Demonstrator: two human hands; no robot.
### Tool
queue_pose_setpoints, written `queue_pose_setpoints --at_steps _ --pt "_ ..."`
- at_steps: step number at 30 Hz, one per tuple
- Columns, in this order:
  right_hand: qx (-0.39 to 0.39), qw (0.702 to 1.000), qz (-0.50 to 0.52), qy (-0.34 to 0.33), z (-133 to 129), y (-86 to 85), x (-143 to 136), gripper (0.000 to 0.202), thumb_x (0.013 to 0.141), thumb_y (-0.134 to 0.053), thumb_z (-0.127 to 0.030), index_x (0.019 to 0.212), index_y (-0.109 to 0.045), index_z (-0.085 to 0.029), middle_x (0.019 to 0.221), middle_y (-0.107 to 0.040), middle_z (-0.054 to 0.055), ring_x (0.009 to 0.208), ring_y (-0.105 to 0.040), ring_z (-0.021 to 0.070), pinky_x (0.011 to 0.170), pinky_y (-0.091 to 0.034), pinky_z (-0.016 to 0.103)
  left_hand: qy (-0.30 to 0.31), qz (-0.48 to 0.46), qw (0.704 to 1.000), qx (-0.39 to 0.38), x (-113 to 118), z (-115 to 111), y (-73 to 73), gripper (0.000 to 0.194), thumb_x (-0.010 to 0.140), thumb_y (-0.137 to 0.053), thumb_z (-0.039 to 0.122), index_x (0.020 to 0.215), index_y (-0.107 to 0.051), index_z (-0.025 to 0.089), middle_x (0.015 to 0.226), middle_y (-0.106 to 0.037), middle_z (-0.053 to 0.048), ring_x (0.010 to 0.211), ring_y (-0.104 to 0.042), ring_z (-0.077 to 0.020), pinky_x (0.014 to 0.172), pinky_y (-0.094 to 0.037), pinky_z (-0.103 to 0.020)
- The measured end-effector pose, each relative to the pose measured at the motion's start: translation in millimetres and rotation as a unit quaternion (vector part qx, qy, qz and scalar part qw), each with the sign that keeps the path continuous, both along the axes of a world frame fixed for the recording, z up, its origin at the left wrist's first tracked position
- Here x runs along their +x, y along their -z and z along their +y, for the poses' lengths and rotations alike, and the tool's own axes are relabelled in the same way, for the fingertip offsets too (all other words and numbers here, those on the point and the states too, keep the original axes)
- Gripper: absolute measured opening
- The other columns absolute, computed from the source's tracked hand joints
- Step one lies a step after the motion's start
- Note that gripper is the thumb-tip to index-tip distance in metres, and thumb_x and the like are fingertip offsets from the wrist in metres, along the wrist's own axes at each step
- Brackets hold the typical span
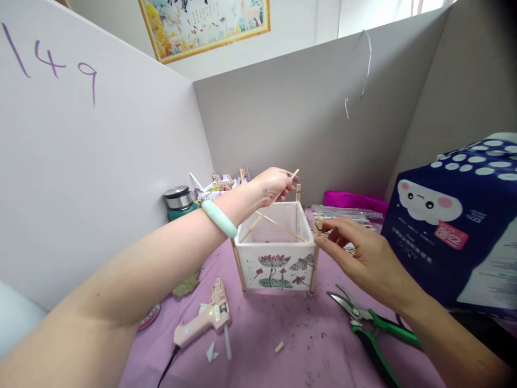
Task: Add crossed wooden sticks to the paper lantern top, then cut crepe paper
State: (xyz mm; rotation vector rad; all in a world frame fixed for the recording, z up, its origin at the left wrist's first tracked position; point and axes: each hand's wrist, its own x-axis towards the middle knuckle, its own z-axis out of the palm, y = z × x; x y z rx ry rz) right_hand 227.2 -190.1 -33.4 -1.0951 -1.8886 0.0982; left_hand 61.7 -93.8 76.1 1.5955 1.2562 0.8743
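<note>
A white box (278, 265) with a lotus drawing on its front stands on the table, thin wooden sticks upright along its corners. Above its far side, my left hand (278, 186) is closed around a slanting wooden stick (296, 174) that appears to reach down into the box. Another thin stick (283, 227) lies diagonally across the opening. At the front right corner, my right hand (355, 245) pinches the top of the wooden corner post (319, 225) between thumb and fingers. My left wrist hides part of the box's back rim.
A pink glue gun (208, 315) lies front left, with green-handled pruning shears (363, 318) at right. A wood offcut (279, 347) is on the purple cloth (258, 328). A flask (180, 202) stands back left; a dark blue package (444, 231) stands right. Grey panels enclose the table.
</note>
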Motion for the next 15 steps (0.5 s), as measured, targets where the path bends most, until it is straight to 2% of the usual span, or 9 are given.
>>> queue_pose_setpoints --at_steps 3,9,15 --pt "0.019 1.000 -0.010 -0.002 8 2.4 -6 0.019 0.088 -0.057 -0.034 0.102 -0.062 -0.022 0.088 -0.063 0.002 0.073 -0.057 0.0153 0.060 -0.042 0.027 0.005 0.019 1.000 -0.017 2 2 -1.9 0.019 0.085 -0.047 0.004 0.095 -0.061 0.011 0.066 -0.051 0.001 0.048 -0.039 -0.0056 0.052 -0.033 -0.022" --pt "0.052 0.999 -0.009 -0.013 18 7.8 -11 0.010 0.089 -0.056 -0.028 0.089 -0.062 -0.020 0.083 -0.061 0.001 0.071 -0.055 0.0145 0.064 -0.041 0.028 -0.013 0.058 0.997 -0.040 8 -7 -12.2 0.021 0.085 -0.048 0.004 0.099 -0.062 0.012 0.064 -0.050 0.003 0.050 -0.040 -0.0062 0.057 -0.035 -0.022" --pt "0.053 0.998 -0.009 -0.017 16 9.2 -10 0.010 0.089 -0.056 -0.028 0.090 -0.061 -0.020 0.084 -0.060 0.001 0.072 -0.055 0.0145 0.065 -0.040 0.028 0.008 0.076 0.996 -0.038 11 -5 -9.4 0.020 0.082 -0.044 0.000 0.088 -0.060 0.010 0.063 -0.048 0.002 0.049 -0.038 -0.0059 0.055 -0.034 -0.022"
